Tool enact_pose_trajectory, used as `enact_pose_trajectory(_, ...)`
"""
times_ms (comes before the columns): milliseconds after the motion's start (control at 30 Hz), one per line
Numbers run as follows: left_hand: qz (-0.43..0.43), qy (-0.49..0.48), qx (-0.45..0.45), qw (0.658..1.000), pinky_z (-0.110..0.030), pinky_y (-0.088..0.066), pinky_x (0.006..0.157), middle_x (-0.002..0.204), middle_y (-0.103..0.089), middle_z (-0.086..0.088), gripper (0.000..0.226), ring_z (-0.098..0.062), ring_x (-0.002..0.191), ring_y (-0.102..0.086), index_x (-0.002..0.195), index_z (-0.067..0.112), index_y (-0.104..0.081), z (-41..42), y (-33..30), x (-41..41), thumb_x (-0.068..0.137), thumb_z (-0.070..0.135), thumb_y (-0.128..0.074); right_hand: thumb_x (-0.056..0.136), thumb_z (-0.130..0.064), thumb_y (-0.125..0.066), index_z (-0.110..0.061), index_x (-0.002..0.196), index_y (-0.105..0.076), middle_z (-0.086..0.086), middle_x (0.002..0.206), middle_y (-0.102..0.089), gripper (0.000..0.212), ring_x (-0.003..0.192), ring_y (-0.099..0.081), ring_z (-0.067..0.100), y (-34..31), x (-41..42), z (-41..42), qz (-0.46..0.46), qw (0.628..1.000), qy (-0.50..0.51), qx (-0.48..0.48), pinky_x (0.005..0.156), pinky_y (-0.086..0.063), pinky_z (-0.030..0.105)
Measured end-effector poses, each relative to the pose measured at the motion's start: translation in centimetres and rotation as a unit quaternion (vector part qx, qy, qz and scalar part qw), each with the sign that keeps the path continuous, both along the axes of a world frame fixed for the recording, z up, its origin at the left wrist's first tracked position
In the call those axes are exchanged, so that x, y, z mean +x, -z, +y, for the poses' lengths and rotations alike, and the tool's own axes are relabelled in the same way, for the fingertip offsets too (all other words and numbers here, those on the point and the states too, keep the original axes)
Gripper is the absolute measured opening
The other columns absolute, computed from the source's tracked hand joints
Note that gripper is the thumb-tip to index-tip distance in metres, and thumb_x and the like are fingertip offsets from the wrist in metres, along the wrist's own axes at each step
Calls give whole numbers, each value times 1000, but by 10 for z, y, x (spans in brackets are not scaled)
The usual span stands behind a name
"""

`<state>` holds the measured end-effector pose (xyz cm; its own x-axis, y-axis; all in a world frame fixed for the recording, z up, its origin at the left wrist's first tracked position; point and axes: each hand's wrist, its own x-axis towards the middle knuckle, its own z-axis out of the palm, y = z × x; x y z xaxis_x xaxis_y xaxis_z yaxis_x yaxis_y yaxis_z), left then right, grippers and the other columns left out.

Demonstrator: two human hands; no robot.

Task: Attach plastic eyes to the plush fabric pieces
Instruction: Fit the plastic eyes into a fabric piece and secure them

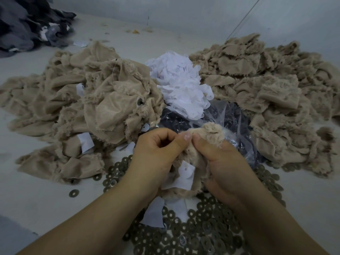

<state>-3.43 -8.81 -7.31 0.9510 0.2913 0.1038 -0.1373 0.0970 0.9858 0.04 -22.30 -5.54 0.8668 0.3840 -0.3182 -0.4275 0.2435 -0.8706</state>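
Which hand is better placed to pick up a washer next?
Left hand: both pinch the plush piece, but loose washers lie right beside its wrist, apart from the right hand.

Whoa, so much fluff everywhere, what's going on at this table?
A person is working a small tan plush piece with both hands: the left hand and right hand pinch it together at the top, a white paper patch hanging below. Heaps of tan plush lie on the left and right, with a white paper pile between them. Dark washers are scattered under the wrists, beside a clear bag of dark parts.
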Motion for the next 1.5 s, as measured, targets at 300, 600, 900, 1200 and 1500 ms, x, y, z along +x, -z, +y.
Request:
enact_pose_trajectory(300,6,-21,-5,1000,-44,-48,64,72,-57,-31,26,-27,64,-51,69,8,-66,-4,1,-1,89,25,-66,79,-34,-71,-1,100,-72,21,98,-76,40,92,-74,36,3,-1,1,-24,1000,18,-7,79,-62,46)
enact_pose_trajectory(600,-21,-47,58,997,-42,-41,51,62,-50,-24,26,-22,58,-44,73,2,-60,-11,1,0,96,14,-59,78,-26,-70,2,108,-69,24,102,-74,41,93,-74,36,1,-5,3,32,997,-26,67,71,-62,40)
enact_pose_trajectory(900,1,25,-12,1000,-36,-50,58,67,-55,-31,44,-23,59,-52,71,-3,-60,-16,-1,-4,83,39,-66,75,-36,-71,-8,89,-77,21,96,-76,32,90,-75,33,7,-1,2,-8,1000,17,11,78,-62,44)
enact_pose_trajectory(1200,32,39,-161,986,-35,-53,65,76,-60,-21,21,-30,72,-56,72,2,-65,-15,0,-1,76,23,-68,77,-28,-68,-3,86,-80,22,103,-75,29,94,-75,31,7,-1,10,165,972,-17,167,80,-61,43)
enact_pose_trajectory(1500,18,50,-171,984,-32,-54,63,69,-60,-15,18,-23,66,-58,66,6,-65,-14,0,0,74,21,-69,78,-27,-67,0,87,-80,22,103,-75,31,88,-76,30,5,0,7,187,966,-38,175,73,-63,40)
